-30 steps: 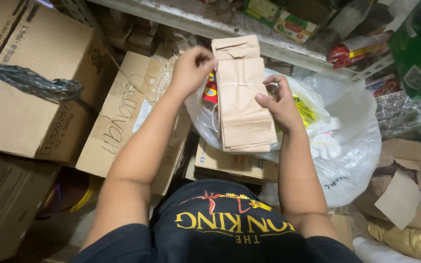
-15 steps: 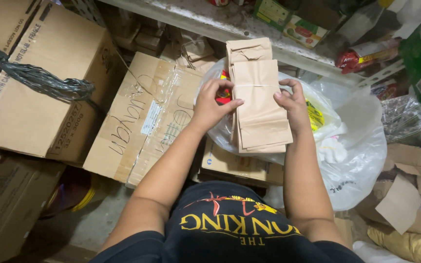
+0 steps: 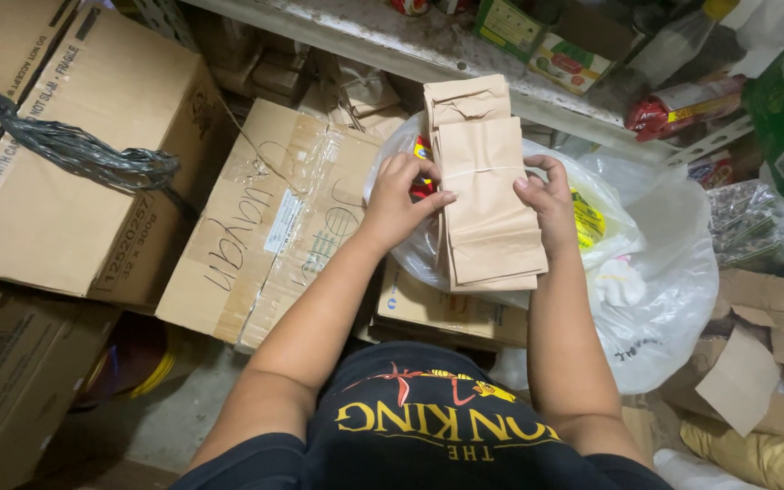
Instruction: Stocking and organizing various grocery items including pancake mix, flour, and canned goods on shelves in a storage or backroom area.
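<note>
We hold a flat bundle of brown paper bags (image 3: 487,195), tied by a thin band, above the clear plastic sack (image 3: 655,272); our left hand (image 3: 398,195) and right hand (image 3: 544,195) have their fingers closed on its edges. We judge the step to be handling this bundle, so a firm two-sided grip matters next.

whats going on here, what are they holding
A person holds a stack of flat brown paper bags, bound by a thin band, with both hands: the left hand grips its left edge, the right hand its right edge. The stack is held above a clear plastic bag of goods. Cardboard boxes lie to the left, under a shelf with packaged items.
</note>
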